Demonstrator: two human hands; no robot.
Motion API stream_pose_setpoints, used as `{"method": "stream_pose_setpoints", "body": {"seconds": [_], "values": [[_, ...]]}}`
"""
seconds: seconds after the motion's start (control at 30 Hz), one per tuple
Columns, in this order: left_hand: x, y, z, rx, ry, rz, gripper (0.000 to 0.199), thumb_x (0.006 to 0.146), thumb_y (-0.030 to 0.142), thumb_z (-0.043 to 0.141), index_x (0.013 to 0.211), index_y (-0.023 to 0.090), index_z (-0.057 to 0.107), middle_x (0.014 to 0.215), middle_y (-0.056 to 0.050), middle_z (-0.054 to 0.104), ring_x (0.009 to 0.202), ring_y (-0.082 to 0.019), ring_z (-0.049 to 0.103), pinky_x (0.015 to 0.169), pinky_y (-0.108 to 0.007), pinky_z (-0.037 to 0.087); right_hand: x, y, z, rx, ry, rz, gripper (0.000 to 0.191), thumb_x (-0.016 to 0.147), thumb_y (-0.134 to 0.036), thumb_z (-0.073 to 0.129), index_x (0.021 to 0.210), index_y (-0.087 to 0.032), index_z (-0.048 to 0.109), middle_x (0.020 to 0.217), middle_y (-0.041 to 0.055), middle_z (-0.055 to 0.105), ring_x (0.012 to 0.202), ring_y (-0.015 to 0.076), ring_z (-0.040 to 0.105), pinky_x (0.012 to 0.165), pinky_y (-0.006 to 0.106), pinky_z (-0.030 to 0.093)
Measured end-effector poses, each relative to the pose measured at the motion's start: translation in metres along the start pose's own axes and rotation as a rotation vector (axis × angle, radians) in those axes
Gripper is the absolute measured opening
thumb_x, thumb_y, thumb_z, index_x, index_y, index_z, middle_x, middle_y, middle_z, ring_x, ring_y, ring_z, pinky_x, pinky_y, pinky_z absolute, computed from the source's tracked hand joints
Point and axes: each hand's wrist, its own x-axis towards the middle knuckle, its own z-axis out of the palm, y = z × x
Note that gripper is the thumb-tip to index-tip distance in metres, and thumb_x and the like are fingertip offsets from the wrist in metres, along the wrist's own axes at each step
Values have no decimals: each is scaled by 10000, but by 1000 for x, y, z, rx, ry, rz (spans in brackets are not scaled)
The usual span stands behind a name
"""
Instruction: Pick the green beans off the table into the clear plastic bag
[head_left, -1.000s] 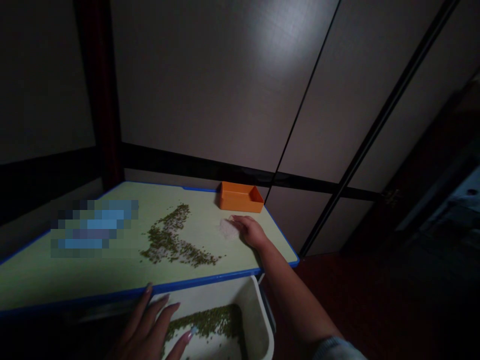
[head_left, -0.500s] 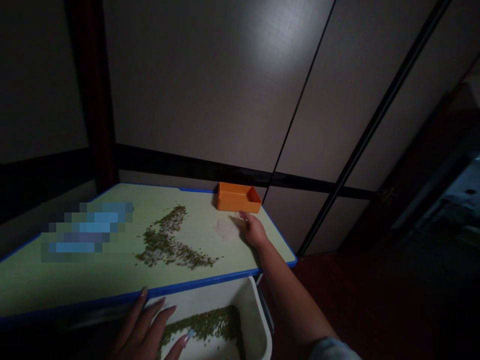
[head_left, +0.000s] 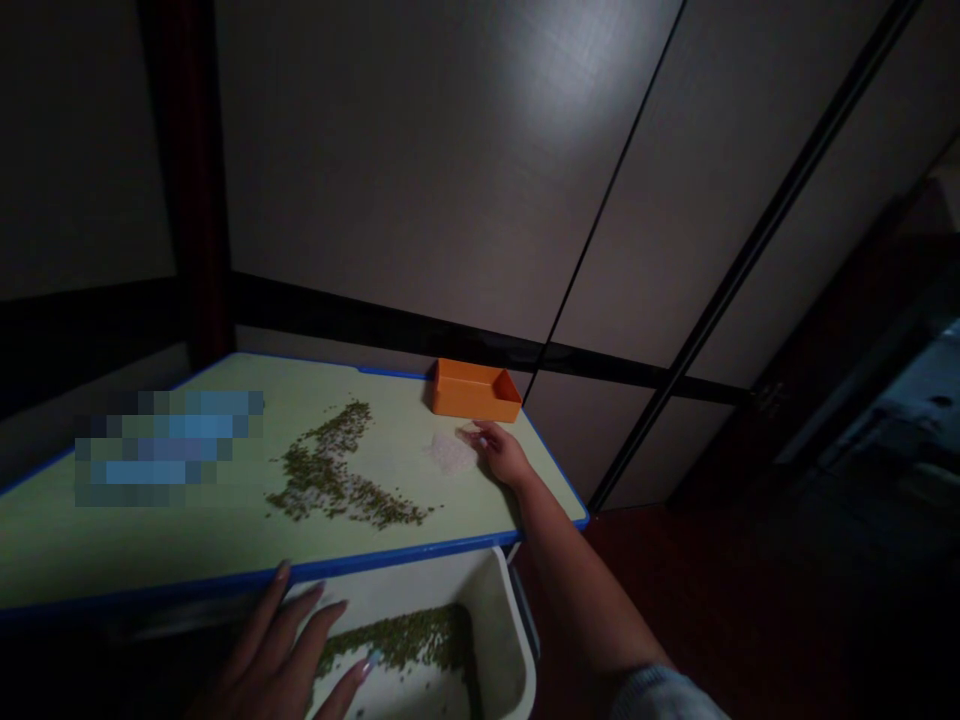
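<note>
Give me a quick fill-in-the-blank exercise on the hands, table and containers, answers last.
The table has edges coloured ____.
The right hand is near the open box coloured ____.
On the table, the pale pile lies to the person's ____ of the scattered green grains.

Missing words: blue; orange; right.

Two tabletop heaps [head_left: 448, 454], one orange box [head_left: 476, 402], one tub [head_left: 420, 582]

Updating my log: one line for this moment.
left hand: over white bin; right hand: beside pale pile; green bits: table, bin; orange box: on table
</note>
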Motion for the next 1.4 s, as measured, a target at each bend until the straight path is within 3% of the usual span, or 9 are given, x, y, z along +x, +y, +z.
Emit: {"method": "stream_pose_setpoints", "body": {"seconds": [0.2,0.33,0.63,0.73,0.83,0.97,1.2,1.4], "values": [[5,6,-9,1,12,-8,468,825,624,495,1057,259,674,1173,-49,709,1366,-314,444,918,-435,535,-2,-8,-1,64,10,-32,351,824,-108,546,1147,-190,657,1172,85,700,1070,184,656,994,363,495],[5,7,-10,-2,9,-18,481,821,639,493,1054,262,679,1186,-42,705,1371,-306,437,921,-407,530,-4,-13,-4,-16,68,-19,349,810,-94,556,1129,-194,659,1142,77,714,1068,186,650,1007,366,483],[9,22,-24,4,-25,-116,388,850,534,497,1093,283,667,1286,-76,632,1361,-288,450,955,-410,512,-6,-15,-8,-108,87,50,319,831,-128,535,1125,-195,639,1090,76,729,1046,179,661,951,357,510],[15,30,-33,62,-41,-168,438,817,514,546,1174,283,647,1328,-87,601,1440,-325,325,981,-442,495,-6,-10,-9,-115,68,48,294,847,-187,540,1126,-201,632,1043,70,739,1013,186,673,939,374,512],[17,34,-37,151,-53,-161,585,792,538,571,1323,294,560,1505,-110,454,1472,-370,236,946,-487,496,-5,-4,-9,-114,85,39,296,852,-231,547,1136,-200,625,1040,87,739,1016,201,677,921,374,515],[14,34,-35,198,-163,-165,663,808,572,542,1425,353,439,1586,-102,323,1462,-379,263,984,-553,440,-4,-3,-9,-173,118,50,286,851,-213,538,1121,-194,633,1065,104,733,1020,214,678,918,385,509],[22,34,-40,175,-359,-182,577,853,560,469,1392,356,479,1540,-118,381,1428,-371,337,986,-610,420,-4,-11,-6,-111,133,81,229,848,-247,604,1072,-212,639,1014,69,746,974,185,692,906,358,524],[31,37,-42,176,-401,-127,598,853,496,490,1430,354,415,1570,-117,306,1441,-344,316,1018,-595,406,-4,-7,-6,-24,167,76,264,838,-196,568,1094,-199,631,1037,78,740,982,172,692,903,342,525]]}}
